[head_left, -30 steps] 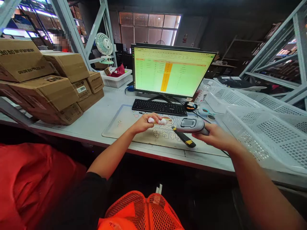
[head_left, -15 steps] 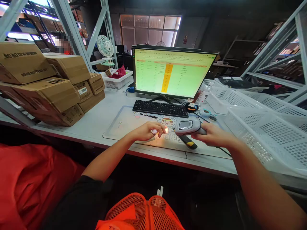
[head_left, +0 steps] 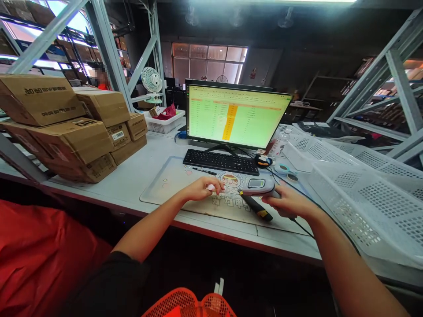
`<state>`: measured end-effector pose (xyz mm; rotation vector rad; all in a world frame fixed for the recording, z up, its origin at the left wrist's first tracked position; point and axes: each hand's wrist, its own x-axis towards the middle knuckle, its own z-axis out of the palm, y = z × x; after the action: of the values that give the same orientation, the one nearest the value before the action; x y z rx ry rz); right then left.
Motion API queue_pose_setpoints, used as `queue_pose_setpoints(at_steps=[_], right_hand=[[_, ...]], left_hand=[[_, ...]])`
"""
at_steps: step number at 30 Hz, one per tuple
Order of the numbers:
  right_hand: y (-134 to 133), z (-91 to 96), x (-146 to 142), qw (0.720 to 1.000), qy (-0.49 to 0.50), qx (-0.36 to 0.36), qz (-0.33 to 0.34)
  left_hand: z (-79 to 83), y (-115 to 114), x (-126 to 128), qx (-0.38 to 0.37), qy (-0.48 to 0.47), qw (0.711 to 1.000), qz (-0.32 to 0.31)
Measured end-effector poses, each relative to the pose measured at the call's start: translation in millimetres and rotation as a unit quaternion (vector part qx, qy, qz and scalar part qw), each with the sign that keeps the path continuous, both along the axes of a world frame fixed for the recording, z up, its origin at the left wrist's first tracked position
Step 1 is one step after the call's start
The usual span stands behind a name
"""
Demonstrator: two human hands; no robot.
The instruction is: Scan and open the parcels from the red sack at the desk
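White basket (head_left: 165, 127), upper left of centre: red cloth (head_left: 168, 112) in it, and a small brown box beside the cloth. Right side of frame: perforated white baskets (head_left: 353, 222) close together, the nearest reaching the right edge. Left: cardboard boxes (head_left: 89, 143) stacked; we cannot tell their contents.

Against half a second ago, the bright glow at the left fingertips has gone. Our view has tipped upward; a strip of ceiling light now crosses the top edge. The scanner remains in the same hand.

At centre, we see the left hand (head_left: 201, 189) with fingers curled around a small white item (head_left: 210, 187), partly hiding it. Right of centre, the right hand (head_left: 287, 201) is wrapped around the handle of a grey scanner (head_left: 259, 186), its head toward the left hand.

Below the scanner, a black-and-yellow tool (head_left: 257, 208) lies on the desk mat (head_left: 165, 187); the scanner covers part of it. Keyboard (head_left: 220, 162) and lit monitor (head_left: 241, 116) behind. We note a pen (head_left: 205, 171) just before the keyboard.
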<state>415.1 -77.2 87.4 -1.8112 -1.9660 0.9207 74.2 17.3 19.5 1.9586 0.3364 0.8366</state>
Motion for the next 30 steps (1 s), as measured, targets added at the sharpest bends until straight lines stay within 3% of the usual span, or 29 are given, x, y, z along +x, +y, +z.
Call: queue_pose_setpoints(at_steps=[4, 7, 10, 13, 16, 18, 21, 24, 30], right_hand=[[21.9, -30.9, 2.7, 0.971, -0.176, 0.146, -0.063], [32.1, -65.7, -1.6, 0.949, -0.242, 0.155, -0.133], [33.7, -89.3, 4.4, 0.945, -0.241, 0.172, -0.137], [31.0, -95.5, 40.0, 0.93, -0.242, 0.229, -0.157], [25.1, -99.9, 97.3, 0.881, -0.29, 0.308, -0.214], [19.7, -108.7, 130.7, 0.862, -0.314, 0.323, -0.232], [13.3, -128.4, 156.4, 0.874, -0.292, 0.315, -0.229], [13.4, -145.8, 159.5, 0.881, -0.26, 0.334, -0.212], [18.6, -152.7, 154.2, 0.868, -0.261, 0.367, -0.208]], left_hand=[[-7.6, 16.7, 2.9, -0.023, 0.041, 0.995, 0.089], [-14.9, 30.4, 3.9, -0.041, 0.073, 0.981, 0.174], [-27.2, 40.3, 4.0, -0.039, 0.067, 0.974, 0.211], [-43.9, 45.7, 4.9, -0.029, 0.052, 0.967, 0.246], [-58.2, 48.7, 8.1, -0.006, 0.059, 0.962, 0.267], [-63.4, 49.8, 10.6, 0.015, 0.086, 0.959, 0.27], [-65.6, 50.0, 13.0, 0.019, 0.114, 0.957, 0.266], [-66.1, 49.1, 13.1, 0.009, 0.114, 0.958, 0.263], [-67.8, 48.9, 13.9, 0.005, 0.133, 0.952, 0.276]])
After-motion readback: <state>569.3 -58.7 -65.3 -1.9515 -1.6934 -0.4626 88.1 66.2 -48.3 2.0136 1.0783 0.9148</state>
